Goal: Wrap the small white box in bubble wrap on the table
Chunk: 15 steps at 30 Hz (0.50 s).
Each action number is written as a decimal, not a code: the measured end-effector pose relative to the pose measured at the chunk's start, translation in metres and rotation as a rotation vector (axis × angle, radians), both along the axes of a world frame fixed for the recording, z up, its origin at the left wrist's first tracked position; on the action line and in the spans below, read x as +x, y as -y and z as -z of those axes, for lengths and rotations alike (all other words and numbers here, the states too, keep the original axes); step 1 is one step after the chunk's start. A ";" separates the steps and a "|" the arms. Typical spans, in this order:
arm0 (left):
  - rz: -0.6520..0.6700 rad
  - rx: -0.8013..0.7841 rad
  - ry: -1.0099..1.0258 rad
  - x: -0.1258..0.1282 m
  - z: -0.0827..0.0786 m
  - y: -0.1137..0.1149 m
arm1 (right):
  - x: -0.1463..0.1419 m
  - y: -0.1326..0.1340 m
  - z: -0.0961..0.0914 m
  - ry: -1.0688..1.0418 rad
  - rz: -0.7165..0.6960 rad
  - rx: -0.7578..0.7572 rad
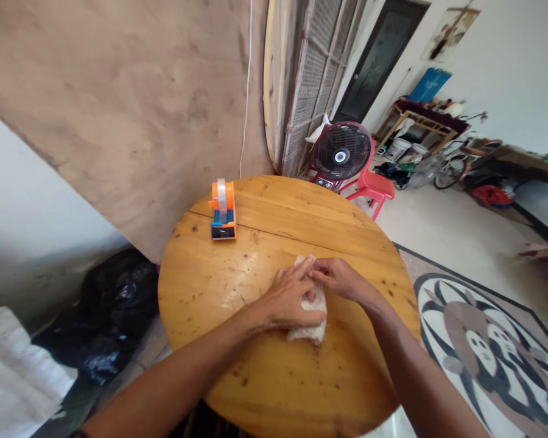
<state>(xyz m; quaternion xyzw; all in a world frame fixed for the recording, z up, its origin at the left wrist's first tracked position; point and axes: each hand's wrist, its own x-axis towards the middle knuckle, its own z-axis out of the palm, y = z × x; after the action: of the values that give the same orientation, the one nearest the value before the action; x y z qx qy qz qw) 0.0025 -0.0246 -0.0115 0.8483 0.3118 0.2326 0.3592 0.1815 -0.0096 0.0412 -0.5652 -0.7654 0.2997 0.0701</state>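
Note:
A whitish, translucent package [317,313], which looks bubble-wrapped, lies on the round wooden table [274,389]. Across its top rests my left hand [292,298], pressing it down, with the index finger reaching to the far end and the thumb over the near part. My right hand [335,277] is at the package's far right edge, fingers curled and pinched close to the left fingertips. What exactly sits between the right fingertips is too small to make out. An orange and blue tape dispenser [223,210] with a roll of clear tape stands at the far left of the tabletop.
Behind the table are a dark red fan [341,155] and a red plastic chair [374,185]. Black plastic bags [114,304] lie at the left by a large wooden board [164,91]. A panda-patterned rug [488,359] covers floor to the right.

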 end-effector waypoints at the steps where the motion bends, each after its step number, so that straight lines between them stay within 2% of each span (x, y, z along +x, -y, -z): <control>1: 0.000 0.003 0.001 0.000 0.000 0.000 | 0.001 0.000 0.000 -0.026 -0.006 -0.008; 5: -0.002 0.007 -0.003 0.000 -0.002 0.000 | 0.006 0.001 0.002 -0.124 -0.002 -0.048; 10: -0.015 -0.061 -0.031 -0.001 -0.007 0.001 | 0.012 0.002 0.011 -0.269 0.045 -0.090; 15: -0.034 -0.060 -0.009 -0.003 -0.010 0.004 | 0.013 -0.001 0.024 -0.209 0.141 -0.113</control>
<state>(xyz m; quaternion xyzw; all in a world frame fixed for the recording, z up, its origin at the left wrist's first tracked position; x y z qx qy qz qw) -0.0005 -0.0290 -0.0014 0.8328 0.3346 0.2253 0.3792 0.1941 -0.0088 0.0174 -0.5863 -0.6941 0.3941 0.1383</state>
